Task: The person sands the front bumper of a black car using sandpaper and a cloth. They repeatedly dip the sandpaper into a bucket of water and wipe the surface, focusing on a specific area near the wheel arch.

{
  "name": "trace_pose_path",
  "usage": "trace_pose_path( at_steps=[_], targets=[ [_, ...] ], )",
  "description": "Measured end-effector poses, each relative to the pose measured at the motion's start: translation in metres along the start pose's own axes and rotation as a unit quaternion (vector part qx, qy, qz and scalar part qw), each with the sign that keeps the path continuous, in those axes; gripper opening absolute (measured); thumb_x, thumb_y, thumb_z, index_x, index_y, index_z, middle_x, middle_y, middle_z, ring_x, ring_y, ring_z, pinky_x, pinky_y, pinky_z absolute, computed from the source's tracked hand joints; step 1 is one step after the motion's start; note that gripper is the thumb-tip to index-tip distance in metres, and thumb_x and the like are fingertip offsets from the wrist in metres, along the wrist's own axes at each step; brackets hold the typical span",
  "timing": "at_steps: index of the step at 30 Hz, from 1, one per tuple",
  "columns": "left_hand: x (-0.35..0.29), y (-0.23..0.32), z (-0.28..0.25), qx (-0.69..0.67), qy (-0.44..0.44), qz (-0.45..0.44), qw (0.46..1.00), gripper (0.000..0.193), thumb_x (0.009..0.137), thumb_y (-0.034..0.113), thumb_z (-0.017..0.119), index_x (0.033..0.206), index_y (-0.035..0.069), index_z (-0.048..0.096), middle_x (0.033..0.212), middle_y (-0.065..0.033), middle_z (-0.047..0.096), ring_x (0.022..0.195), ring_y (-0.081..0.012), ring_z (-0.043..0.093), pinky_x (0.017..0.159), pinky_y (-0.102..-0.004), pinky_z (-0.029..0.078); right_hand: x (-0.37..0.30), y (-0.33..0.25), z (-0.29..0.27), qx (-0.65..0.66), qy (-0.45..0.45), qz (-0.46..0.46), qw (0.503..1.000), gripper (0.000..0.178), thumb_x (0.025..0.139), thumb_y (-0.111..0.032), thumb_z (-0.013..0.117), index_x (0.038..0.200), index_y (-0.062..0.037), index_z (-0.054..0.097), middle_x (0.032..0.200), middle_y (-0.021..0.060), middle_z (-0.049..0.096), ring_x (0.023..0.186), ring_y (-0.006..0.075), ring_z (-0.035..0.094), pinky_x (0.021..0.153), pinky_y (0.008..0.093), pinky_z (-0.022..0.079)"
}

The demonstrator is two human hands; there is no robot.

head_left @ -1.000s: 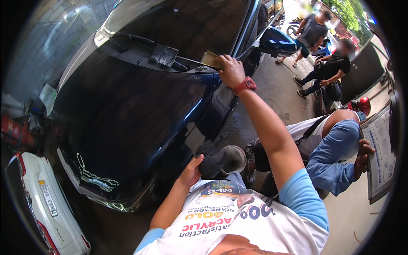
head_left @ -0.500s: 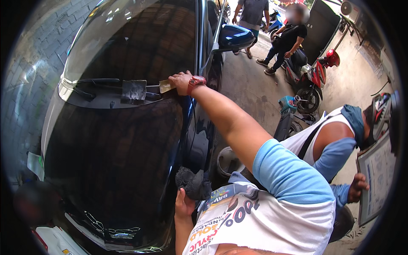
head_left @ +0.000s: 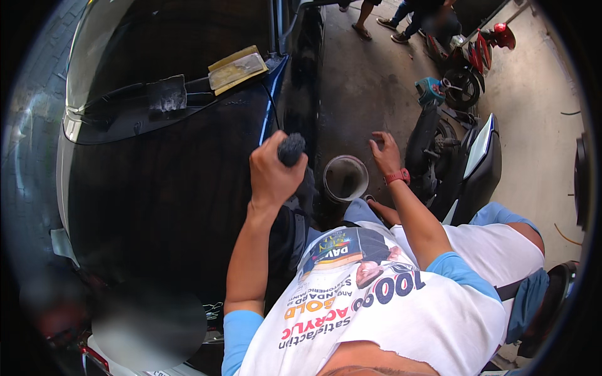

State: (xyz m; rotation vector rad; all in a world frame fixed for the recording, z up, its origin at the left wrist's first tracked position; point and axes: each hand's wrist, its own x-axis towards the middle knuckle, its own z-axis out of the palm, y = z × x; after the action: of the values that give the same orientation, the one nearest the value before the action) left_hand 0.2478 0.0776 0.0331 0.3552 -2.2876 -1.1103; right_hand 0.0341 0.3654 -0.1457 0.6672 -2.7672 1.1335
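Observation:
My left hand (head_left: 271,170), over the near side of the dark car hood (head_left: 157,194), is closed round a bunched dark grey cloth (head_left: 291,150). My right hand (head_left: 386,154), a red watch on its wrist, hangs in the air right of a bucket (head_left: 346,178), empty with its fingers apart. At the base of the windshield lies a yellow sheet-like pad (head_left: 237,70) with a pale worn top; neither hand touches it. Beside it rests a dark, smudged square sheet (head_left: 168,94).
On the right, a parked motorcycle (head_left: 433,147) stands near a teal container (head_left: 430,91). Farther off is a red motorcycle (head_left: 467,75), with people's legs (head_left: 401,22) by it. A person in a white shirt (head_left: 501,247) bends close at my right.
My right hand has let go of the yellow pad at the windshield and moved right, beside the bucket. My left hand has risen forward with the cloth. The view has tilted down.

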Motion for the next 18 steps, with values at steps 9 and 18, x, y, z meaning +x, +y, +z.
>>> trace_pose_path(
  at_steps=[9, 18],
  targets=[
    [0.143, 0.048, 0.04, 0.564, -0.158, -0.02, 0.811, 0.075, 0.081, 0.055, 0.085, 0.146, 0.027, 0.059, 0.166, -0.0101, 0.043, 0.158, -0.0351, 0.032, 0.12, -0.0748, 0.029, -0.192, 0.177, -0.055, -0.083, -0.027, 0.313, 0.946, 0.021, 0.092, -0.019, 0.075, 0.109, -0.007, 0.073, 0.102, 0.0137, 0.076, 0.095, 0.0309, 0.074, 0.086, 0.0421, 0.058],
    [0.2, -0.092, 0.101, 0.606, -0.038, 0.006, 0.795, 0.109, 0.087, 0.092, 0.048, 0.171, 0.028, 0.021, 0.175, -0.024, 0.021, 0.162, -0.0472, 0.014, 0.12, -0.0808, 0.009, -0.188, 0.261, 0.002, 0.015, -0.189, 0.388, 0.902, 0.031, 0.093, -0.024, 0.076, 0.117, -0.0058, 0.074, 0.111, 0.0156, 0.078, 0.105, 0.0329, 0.075, 0.095, 0.041, 0.058]
  ],
)
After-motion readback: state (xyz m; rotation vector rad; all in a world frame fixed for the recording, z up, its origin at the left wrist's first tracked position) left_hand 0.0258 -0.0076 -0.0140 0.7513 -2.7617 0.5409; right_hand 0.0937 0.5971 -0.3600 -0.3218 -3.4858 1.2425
